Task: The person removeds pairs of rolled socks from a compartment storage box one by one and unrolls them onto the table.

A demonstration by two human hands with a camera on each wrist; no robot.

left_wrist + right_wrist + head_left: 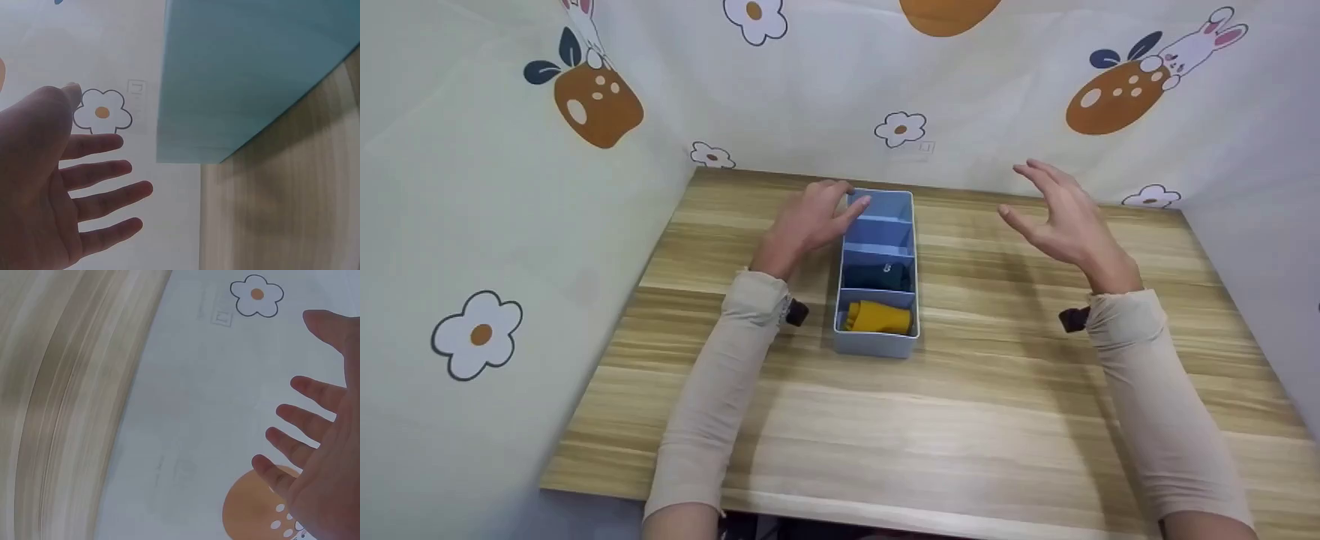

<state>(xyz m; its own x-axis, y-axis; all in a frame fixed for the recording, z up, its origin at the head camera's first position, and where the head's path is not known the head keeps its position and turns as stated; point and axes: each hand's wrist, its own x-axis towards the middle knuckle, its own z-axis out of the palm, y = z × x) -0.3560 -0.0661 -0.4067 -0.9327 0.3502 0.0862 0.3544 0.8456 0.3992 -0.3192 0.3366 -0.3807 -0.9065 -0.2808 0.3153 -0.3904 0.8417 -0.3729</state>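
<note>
A long blue storage box (876,345) with several compartments in a row stands on the table. Its front compartment holds a folded yellow cloth (879,318), and the one behind it a folded dark cloth (877,277). The two rear compartments hold nothing. My left hand (814,217) is at the box's far left side, fingers spread; in the left wrist view a gap shows between the fingers and the box wall (247,84). Well to the right of the box, my right hand (1065,217) hovers above the table with its fingers extended, holding nothing.
The wood-grain table (960,427) meets a pale printed sheet (810,97) with flowers, oranges and rabbits at the back. Similar sheeting hangs along the left and right sides. A small black device (796,312) sits at the left wrist, another (1074,319) at the right.
</note>
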